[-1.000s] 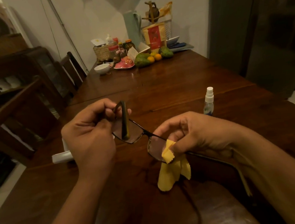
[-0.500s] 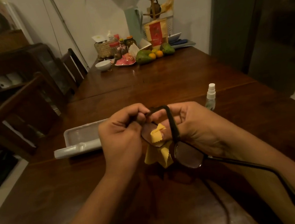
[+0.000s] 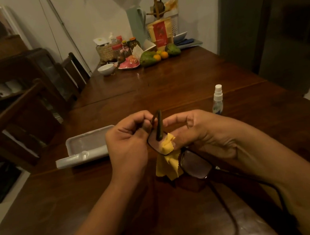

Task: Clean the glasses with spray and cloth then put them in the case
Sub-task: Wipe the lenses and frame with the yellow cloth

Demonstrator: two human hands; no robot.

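The head view shows one pair of dark thin-framed glasses with two lenses, held above the dark brown wooden table between two hands. The left hand has its fingers curled, pinching the frame at the corner where one temple arm stands folded upward. The right hand pinches one yellow cleaning cloth with zigzag edges against the lens nearer the left hand. The rest of the cloth hangs below that lens. The second lens sits lower, under the right hand, and the second temple arm runs out beneath the right forearm.

One open pale grey glasses case lies on the table left of the left hand. One small clear spray bottle with a white cap stands upright beyond the right hand.

At the far end are one white bowl, two oranges and two green fruits.
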